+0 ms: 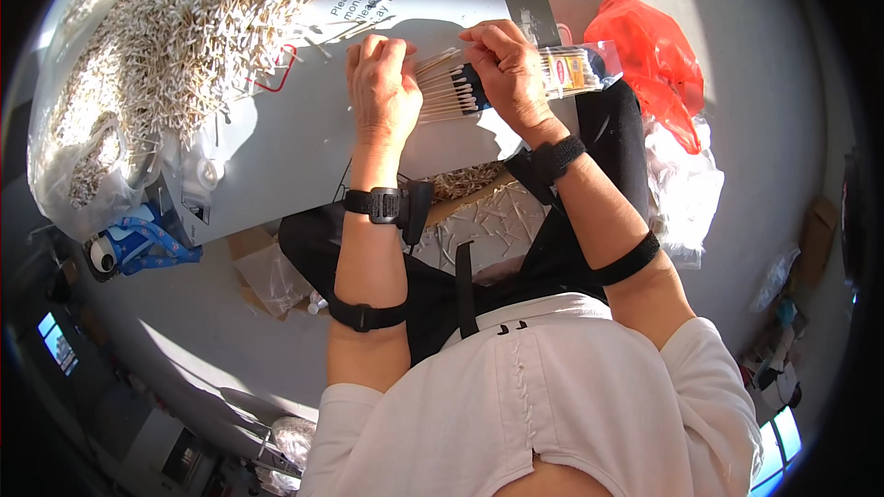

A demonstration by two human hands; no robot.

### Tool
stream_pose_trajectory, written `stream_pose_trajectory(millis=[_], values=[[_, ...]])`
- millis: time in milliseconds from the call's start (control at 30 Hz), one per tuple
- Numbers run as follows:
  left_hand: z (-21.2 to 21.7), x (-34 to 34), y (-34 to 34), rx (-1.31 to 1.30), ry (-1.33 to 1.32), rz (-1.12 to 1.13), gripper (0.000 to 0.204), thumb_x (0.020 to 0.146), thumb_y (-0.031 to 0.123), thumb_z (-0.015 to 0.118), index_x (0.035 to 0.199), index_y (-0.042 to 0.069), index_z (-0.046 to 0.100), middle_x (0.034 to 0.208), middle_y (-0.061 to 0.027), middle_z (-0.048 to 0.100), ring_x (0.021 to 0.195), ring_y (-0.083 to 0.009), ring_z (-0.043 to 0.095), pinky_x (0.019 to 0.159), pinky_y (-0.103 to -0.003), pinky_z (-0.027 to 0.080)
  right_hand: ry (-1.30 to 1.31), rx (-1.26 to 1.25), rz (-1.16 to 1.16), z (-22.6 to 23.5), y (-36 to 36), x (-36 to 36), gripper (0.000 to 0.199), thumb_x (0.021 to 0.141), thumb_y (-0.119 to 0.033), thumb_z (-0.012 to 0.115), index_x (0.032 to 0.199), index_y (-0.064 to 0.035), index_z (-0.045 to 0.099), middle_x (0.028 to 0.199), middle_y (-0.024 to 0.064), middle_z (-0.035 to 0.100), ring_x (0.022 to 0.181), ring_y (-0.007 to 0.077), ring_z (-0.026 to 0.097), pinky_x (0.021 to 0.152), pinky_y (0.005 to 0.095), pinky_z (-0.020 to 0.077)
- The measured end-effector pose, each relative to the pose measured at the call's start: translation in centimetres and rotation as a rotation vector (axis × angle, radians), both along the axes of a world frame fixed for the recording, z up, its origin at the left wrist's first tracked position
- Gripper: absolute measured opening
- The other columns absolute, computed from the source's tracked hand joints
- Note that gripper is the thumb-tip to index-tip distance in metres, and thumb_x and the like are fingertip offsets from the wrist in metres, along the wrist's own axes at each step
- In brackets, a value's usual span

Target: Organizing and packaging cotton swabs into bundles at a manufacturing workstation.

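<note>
A row of cotton swabs point(442, 97) lies fanned out between my two hands, partly over a dark blue strip point(476, 87). My left hand point(382, 92) is curled at the left ends of these swabs, and its fingertips are hidden behind the knuckles. Bent over the right end of the row, my right hand point(508, 74) has its fingers drawn together; what they pinch, if anything, does not show. Just right of that hand sits a clear plastic packet of swabs point(571, 69) with a yellow and red label.
A big heap of loose swabs point(198, 28) in a clear bag covers the left of the grey board point(304, 156). Loose swabs also lie in my lap. A red plastic bag point(649, 55) and a white bag point(681, 179) stand right. Blue patterned cloth point(152, 244) hangs at the board's left corner.
</note>
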State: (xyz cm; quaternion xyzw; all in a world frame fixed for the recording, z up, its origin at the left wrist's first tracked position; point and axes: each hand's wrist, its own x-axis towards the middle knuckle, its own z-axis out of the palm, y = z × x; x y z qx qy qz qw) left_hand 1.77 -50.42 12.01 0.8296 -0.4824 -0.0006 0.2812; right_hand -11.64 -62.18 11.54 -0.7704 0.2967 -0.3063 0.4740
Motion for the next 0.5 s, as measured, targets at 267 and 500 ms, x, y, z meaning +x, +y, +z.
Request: stream_pose_trajectory(millis=[267, 500], values=[[-1.0, -3.8, 1.9, 0.268, -0.098, -0.058, 0.075, 0.093, 0.043, 0.058, 0.152, 0.007, 0.029, 0.159, -0.0131, 0.026, 0.147, -0.0291, 0.024, 0.118, -0.051, 0.017, 0.126, -0.362, 0.081, -0.9, 0.6, -0.6, 0.018, 0.078, -0.002, 0.07, 0.096, -0.0062, 0.07, 0.095, 0.0083, 0.06, 0.084, 0.026, 0.064, 0.073, 0.0364, 0.0544], [-0.7, -3.9, 2.4, 0.288, -0.107, -0.093, 0.074, 0.094, 0.041, 0.056, 0.151, 0.004, 0.028, 0.158, -0.0157, 0.025, 0.147, -0.0295, 0.023, 0.118, -0.053, 0.017, 0.031, -0.187, 0.034, -0.7, 0.6, -0.6, 0.017, 0.083, -0.001, 0.064, 0.098, -0.006, 0.069, 0.108, 0.0086, 0.061, 0.09, 0.0261, 0.066, 0.076, 0.0339, 0.0541]])
